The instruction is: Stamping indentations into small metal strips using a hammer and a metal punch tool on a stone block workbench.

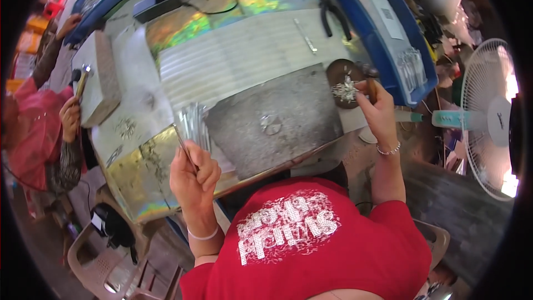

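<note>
My left hand (194, 172) is closed around a thin metal tool (181, 139) that looks like tweezers, its tip pointing up beside a bundle of silvery strips (194, 122). Over the right rim of a round brown dish (337, 72), my right hand (380, 112) pinches its thumb and fingers together. What sits between those fingertips is too small to make out. Small silver pieces (345, 91) are heaped in the dish. Between my hands lies a dark grey slab (239, 144), bearing a small, shiny, roundish outline of pieces (271, 124) near its middle.
Black-handled pliers (333, 15) and a slim metal tool (305, 36) lie beyond the slab. A blue tray (413, 91) borders the right side, with a fan (488, 119) past it. At left, a co-worker's hand (70, 119) holds a hammer (82, 84) by a pale block (97, 78).
</note>
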The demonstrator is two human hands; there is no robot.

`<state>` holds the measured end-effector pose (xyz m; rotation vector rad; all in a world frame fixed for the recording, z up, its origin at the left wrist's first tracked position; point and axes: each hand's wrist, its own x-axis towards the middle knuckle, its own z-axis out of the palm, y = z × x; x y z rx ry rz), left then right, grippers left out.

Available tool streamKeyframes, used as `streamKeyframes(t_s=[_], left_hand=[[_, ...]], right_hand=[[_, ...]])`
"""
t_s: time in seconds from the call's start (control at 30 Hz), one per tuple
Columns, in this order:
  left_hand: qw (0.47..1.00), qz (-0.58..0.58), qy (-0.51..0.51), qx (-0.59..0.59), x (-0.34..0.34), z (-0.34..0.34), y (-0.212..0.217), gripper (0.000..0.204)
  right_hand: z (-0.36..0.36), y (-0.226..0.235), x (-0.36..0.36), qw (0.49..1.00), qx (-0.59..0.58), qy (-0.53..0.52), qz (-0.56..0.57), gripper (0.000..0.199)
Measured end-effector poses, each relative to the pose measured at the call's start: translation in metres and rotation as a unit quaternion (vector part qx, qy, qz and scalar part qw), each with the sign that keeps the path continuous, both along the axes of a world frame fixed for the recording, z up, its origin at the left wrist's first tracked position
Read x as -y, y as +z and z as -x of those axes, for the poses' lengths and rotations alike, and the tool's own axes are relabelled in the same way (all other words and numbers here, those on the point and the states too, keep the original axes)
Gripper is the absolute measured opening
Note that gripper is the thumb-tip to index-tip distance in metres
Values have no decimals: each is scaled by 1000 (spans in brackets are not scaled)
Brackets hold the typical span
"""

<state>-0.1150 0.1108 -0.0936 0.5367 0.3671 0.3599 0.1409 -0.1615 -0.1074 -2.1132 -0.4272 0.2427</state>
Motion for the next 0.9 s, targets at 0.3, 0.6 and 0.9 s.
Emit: streamKeyframes(t_s=[0.3, 0.6, 0.9], left_hand=[[964, -255, 58, -36, 32, -29, -2, 23], [874, -460, 57, -142, 44, -36, -16, 13], [782, -593, 33, -189, 52, -35, -21, 14]], right_hand=[[-40, -20, 4, 991, 78, 4, 106, 17], [-67, -42, -18, 964, 195, 21, 181, 23], [-63, -28, -29, 942, 154, 43, 295, 14]])
